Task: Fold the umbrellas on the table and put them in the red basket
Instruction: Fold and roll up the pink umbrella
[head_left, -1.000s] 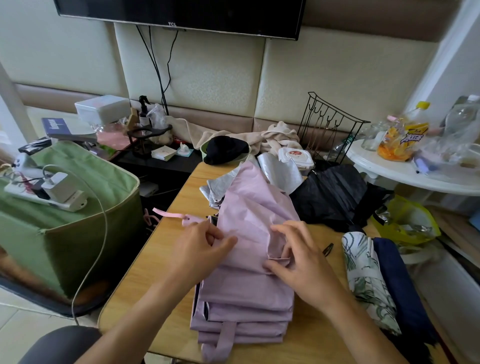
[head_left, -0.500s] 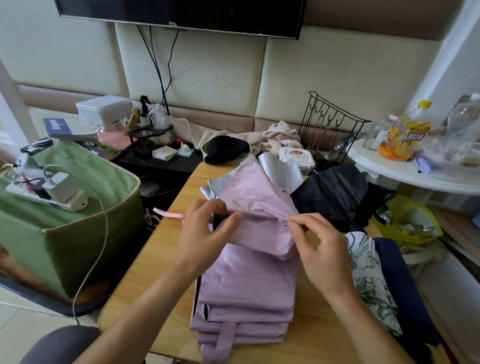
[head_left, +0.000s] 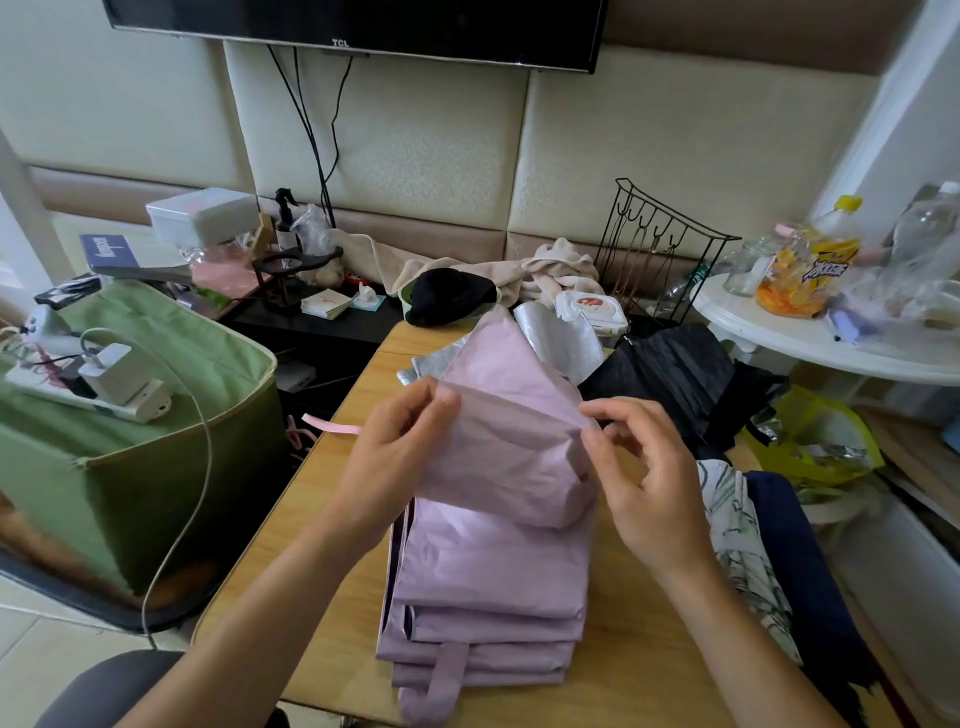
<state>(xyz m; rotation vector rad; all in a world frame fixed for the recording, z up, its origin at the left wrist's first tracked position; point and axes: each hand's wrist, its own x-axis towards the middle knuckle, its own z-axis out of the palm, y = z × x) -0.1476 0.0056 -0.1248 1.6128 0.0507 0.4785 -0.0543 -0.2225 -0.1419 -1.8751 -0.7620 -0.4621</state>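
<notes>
1. Lilac umbrella lies mid-surface, its lower panels stacked flat; I judge it half folded.
2. My left grip pinches the top flap's left edge; my right grip pinches its right edge, the flap lifted.
3. Black umbrella, leafy umbrella and navy umbrella lie to the right; how far folded, I cannot tell.
4. No red basket shows; nothing is binned yet, I judge.

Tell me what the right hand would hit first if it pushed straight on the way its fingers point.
The right hand points left and slightly away, pinching the lilac umbrella fabric. Straight on, it would likely meet that raised fold first, then the left hand; depth is uncertain.
</notes>
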